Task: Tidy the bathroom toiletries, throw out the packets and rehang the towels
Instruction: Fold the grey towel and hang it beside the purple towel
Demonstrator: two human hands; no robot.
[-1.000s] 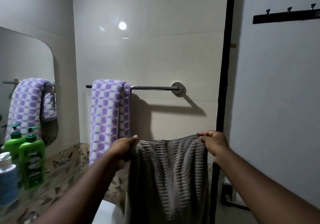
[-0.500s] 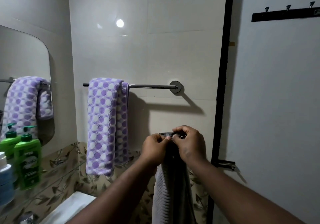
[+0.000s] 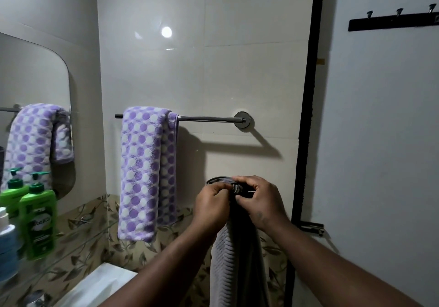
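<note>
While a purple dotted towel point(image 3: 147, 171) is hanging folded over the left end of a chrome towel rail point(image 3: 206, 118), both hands are meeting below the rail's bare right half. The left hand point(image 3: 211, 203) and the right hand point(image 3: 259, 199) are each pinching the bunched top edge of a grey ribbed towel point(image 3: 237, 259), fingers curled, knuckles close together. It is hanging straight down between the forearms. A green pump bottle point(image 3: 38, 216) is standing at left, beside a mirror point(image 3: 35, 81).
</note>
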